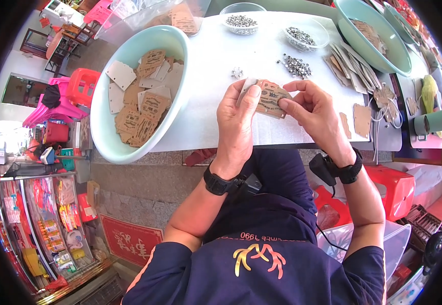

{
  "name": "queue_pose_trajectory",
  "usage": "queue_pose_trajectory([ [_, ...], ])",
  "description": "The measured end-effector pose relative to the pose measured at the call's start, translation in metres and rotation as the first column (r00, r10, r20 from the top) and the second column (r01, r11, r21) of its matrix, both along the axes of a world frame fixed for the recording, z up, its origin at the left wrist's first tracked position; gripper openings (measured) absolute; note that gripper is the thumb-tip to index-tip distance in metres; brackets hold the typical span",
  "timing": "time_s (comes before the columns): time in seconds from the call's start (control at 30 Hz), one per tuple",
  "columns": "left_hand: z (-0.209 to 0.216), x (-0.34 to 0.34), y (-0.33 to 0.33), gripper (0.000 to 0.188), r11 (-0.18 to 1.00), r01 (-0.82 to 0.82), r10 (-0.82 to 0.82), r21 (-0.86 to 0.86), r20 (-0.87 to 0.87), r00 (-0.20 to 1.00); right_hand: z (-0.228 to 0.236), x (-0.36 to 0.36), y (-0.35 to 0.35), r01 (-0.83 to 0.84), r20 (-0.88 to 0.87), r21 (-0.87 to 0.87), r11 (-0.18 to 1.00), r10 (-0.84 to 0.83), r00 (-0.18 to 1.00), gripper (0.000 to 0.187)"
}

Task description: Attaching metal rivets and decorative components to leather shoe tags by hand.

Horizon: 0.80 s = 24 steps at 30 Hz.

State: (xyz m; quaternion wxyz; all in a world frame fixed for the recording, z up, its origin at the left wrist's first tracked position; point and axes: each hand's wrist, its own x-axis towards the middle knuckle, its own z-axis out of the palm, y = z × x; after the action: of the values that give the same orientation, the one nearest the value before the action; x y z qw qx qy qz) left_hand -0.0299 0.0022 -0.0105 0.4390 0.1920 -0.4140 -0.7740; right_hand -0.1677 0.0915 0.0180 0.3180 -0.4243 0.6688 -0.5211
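Observation:
Above the near part of the white table, my left hand grips a printed brown cardboard card, thumb on its face. A pale card edge shows behind it, so more than one may be held. At the card's right edge, my right hand has thumb and forefinger brought together; whether a small metal piece sits between them is hidden. Just beyond the hands lie a loose heap of small silver metal pieces and a smaller cluster of them.
To the left, a pale green basin holds many brown and grey cards. Clear bowls of metal pieces stand farther back. At right are a card stack, another green basin, loose cards and white cords.

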Motion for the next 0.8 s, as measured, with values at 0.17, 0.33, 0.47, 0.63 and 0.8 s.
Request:
queue_pose_trajectory([
  [0.17,0.001,0.002,-0.001,0.025,0.999,-0.019,0.018,0.030,0.015,1.000,-0.007,0.000,-0.002,-0.027,-0.085,-0.004,1.000,0.027,0.996,0.021],
  [0.33,-0.002,0.004,0.001,0.025,0.998,-0.067,0.067,-0.008,0.040,0.997,-0.004,-0.005,-0.001,-0.080,-0.295,-0.010,0.997,0.073,0.953,0.022],
  [0.47,-0.001,0.006,0.005,0.025,0.996,-0.068,0.072,-0.064,0.065,0.995,-0.005,-0.003,-0.010,-0.115,-0.284,-0.165,0.980,0.064,0.957,0.028],
  [0.63,0.003,0.007,0.009,0.024,0.997,-0.036,0.040,-0.069,0.059,0.997,0.000,0.002,-0.014,-0.140,0.073,-0.103,0.985,0.148,0.986,0.031],
  [0.8,0.005,0.010,0.012,0.024,0.995,-0.019,0.028,-0.100,0.087,0.996,-0.002,0.006,-0.011,-0.125,0.037,-0.083,0.989,0.128,0.991,0.028],
])
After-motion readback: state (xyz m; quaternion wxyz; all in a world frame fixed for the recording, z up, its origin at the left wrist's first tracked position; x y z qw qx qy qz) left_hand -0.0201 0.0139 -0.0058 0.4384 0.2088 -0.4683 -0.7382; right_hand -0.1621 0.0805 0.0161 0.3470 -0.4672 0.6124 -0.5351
